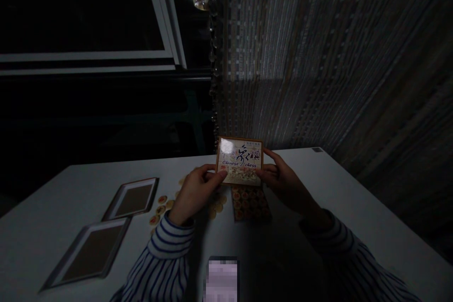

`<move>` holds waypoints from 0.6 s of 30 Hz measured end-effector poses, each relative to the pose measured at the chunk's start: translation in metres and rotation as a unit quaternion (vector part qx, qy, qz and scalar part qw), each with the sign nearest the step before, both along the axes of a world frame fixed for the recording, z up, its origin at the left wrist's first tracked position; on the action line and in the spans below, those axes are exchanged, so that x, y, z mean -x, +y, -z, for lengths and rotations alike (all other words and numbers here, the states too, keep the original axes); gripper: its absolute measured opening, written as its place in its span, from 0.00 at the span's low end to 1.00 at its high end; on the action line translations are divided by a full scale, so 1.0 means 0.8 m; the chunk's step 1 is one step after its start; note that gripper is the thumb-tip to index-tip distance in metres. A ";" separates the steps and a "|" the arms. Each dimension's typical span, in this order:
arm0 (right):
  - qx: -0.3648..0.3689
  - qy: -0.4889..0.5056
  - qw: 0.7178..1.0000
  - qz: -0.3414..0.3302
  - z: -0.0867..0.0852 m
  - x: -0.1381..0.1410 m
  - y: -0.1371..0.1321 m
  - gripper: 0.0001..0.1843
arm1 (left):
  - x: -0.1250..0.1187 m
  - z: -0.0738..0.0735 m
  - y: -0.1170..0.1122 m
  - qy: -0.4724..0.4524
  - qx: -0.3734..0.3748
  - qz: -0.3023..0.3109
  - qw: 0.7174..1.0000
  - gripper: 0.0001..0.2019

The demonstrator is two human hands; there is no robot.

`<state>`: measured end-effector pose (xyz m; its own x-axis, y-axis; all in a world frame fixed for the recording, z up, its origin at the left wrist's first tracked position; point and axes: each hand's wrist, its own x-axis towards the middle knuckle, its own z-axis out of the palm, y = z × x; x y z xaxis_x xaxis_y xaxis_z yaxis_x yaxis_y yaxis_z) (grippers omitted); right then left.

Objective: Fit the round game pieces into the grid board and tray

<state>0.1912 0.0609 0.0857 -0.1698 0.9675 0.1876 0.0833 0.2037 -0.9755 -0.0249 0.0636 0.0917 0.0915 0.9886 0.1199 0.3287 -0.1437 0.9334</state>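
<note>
Between my two hands is a Chinese chess box lid, tilted so its printed front faces me. My left hand grips its lower left corner, thumb on the front. At the right edge my right hand pinches it the same way. Just below the lid, a tray of round chess pieces lies on the table, its pieces in rows; the lid covers its far edge. Loose round chess pieces lie around and behind my left hand, and some are partly hidden by it.
Two shallow open box parts lie on the white table at the left. A phone with a blurred screen is at the near edge. A string curtain hangs behind the table. The room is dim.
</note>
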 end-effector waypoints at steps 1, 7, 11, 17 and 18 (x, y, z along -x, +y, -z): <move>0.003 0.001 1.000 0.002 0.000 -0.001 0.000 0.32 | -0.001 0.000 0.000 0.004 -0.005 0.000 1.000 0.23; 0.009 0.002 1.000 0.007 -0.003 -0.006 0.002 0.32 | -0.002 0.003 0.000 -0.015 -0.012 0.058 0.998 0.28; 0.009 0.010 1.000 0.018 -0.003 -0.010 0.007 0.32 | -0.001 0.011 0.001 0.024 -0.069 0.048 0.996 0.33; 0.025 0.022 0.999 0.041 0.001 -0.016 0.014 0.34 | -0.001 0.015 -0.002 0.168 -0.225 0.067 0.958 0.29; 0.024 0.020 0.998 0.046 0.002 -0.016 0.014 0.35 | -0.001 0.015 -0.002 0.189 -0.240 0.066 0.950 0.28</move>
